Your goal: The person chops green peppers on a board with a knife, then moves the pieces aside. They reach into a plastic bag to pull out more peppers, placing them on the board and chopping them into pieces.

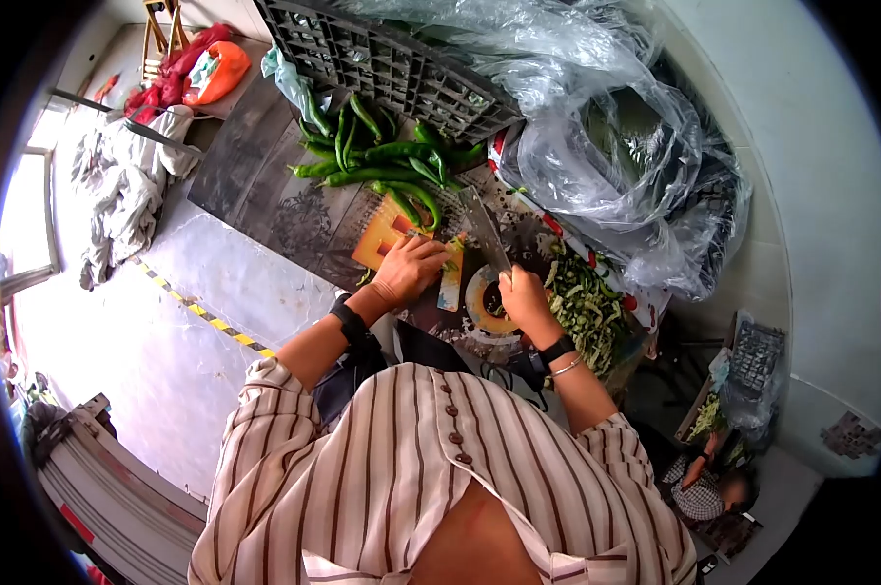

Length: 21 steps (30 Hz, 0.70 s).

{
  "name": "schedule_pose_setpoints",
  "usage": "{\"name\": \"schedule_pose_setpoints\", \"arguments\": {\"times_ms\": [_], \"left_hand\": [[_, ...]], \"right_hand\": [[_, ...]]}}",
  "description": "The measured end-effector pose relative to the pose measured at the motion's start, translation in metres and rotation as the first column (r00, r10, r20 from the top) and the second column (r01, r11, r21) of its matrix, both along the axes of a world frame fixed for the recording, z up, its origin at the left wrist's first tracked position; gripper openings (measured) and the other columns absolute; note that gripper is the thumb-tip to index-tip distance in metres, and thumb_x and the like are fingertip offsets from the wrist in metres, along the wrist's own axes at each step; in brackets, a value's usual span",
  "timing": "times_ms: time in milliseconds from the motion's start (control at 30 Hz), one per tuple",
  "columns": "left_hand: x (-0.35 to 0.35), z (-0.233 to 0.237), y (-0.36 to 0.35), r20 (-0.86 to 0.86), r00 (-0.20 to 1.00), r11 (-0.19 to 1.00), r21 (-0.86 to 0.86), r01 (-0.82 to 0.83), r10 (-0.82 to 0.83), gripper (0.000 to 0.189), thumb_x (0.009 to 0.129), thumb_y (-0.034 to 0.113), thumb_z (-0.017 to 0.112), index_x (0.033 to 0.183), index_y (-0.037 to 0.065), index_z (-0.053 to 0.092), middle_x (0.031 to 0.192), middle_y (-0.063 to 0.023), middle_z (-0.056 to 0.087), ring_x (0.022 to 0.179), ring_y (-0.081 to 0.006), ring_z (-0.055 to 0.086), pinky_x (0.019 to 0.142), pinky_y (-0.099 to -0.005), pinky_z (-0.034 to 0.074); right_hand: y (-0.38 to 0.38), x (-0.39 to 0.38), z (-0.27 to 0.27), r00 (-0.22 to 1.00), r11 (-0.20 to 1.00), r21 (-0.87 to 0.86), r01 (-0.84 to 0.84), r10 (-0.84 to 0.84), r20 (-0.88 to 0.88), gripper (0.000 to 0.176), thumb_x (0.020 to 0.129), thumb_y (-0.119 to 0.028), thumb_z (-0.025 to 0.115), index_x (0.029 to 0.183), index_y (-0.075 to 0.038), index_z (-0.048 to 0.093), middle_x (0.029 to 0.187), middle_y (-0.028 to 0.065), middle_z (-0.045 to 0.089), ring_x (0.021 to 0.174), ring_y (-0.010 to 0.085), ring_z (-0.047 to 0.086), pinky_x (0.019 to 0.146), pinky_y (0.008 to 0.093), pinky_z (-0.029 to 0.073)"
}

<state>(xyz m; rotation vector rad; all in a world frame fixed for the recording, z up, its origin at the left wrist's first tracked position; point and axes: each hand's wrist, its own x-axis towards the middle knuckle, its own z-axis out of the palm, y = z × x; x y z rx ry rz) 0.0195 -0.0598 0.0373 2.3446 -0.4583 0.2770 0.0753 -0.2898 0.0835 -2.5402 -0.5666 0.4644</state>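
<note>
My left hand (409, 267) presses down on a green pepper (420, 200) lying on an orange cutting board (380, 238). My right hand (523, 297) grips the handle of a cleaver (483, 226), whose blade stands just right of my left fingers. A pile of whole long green peppers (382, 151) lies beyond the board. Chopped green pepper pieces (587, 307) are heaped to the right of my right hand.
A dark plastic crate (391, 58) leans at the back of the table. Crumpled clear plastic sheeting (596, 127) covers the right side. A red and orange bag (201, 68) lies far left. Another person (704, 483) crouches low right near a basket (757, 356).
</note>
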Motion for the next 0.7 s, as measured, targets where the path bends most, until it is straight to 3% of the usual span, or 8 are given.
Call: {"name": "schedule_pose_setpoints", "arguments": {"times_ms": [133,300,467,700], "left_hand": [[0.014,0.006,-0.007,-0.061,0.998,0.999,0.041,-0.025,0.027,0.033,0.07,0.011,0.06,0.103,0.009,0.06,0.101,-0.0031,0.057,0.096,-0.0214,0.051,0.08,-0.0331,0.038],[0.03,-0.001,-0.016,-0.009,1.0,0.991,0.133,-0.019,0.02,0.03,0.067,0.009,0.058,0.096,0.01,0.061,0.095,-0.0021,0.056,0.092,-0.0206,0.05,0.077,-0.0318,0.038],[0.037,-0.007,-0.019,-0.06,0.998,0.982,0.188,0.006,0.006,0.019,0.063,0.009,0.058,0.083,0.012,0.059,0.085,-0.001,0.052,0.086,-0.0203,0.047,0.076,-0.0311,0.037],[0.043,-0.011,-0.017,-0.109,0.994,0.972,0.231,0.035,-0.009,0.018,0.06,0.011,0.06,0.078,0.013,0.057,0.083,-0.0005,0.052,0.087,-0.0202,0.047,0.075,-0.0301,0.037]], "right_hand": [[0.002,-0.008,-0.004,0.999,1.0,0.023,-0.022,0.021,0.031,0.02,0.084,-0.014,0.052,0.078,0.005,0.052,0.062,0.0213,0.053,0.061,0.0404,0.053,0.057,0.0451,0.042],[0.006,-0.009,-0.008,0.997,0.999,-0.046,-0.024,0.02,-0.07,0.021,0.084,-0.014,0.052,0.078,0.006,0.052,0.061,0.0195,0.052,0.06,0.0388,0.052,0.058,0.0455,0.042],[0.013,-0.006,-0.004,0.994,0.998,-0.045,-0.04,0.035,-0.108,0.021,0.084,-0.016,0.053,0.078,0.005,0.052,0.062,0.0219,0.054,0.059,0.039,0.053,0.055,0.0462,0.042],[0.018,-0.007,-0.005,0.995,0.997,-0.059,-0.054,0.048,-0.091,0.02,0.083,-0.015,0.053,0.078,0.004,0.052,0.065,0.0241,0.055,0.063,0.0411,0.054,0.056,0.0472,0.042]]}}
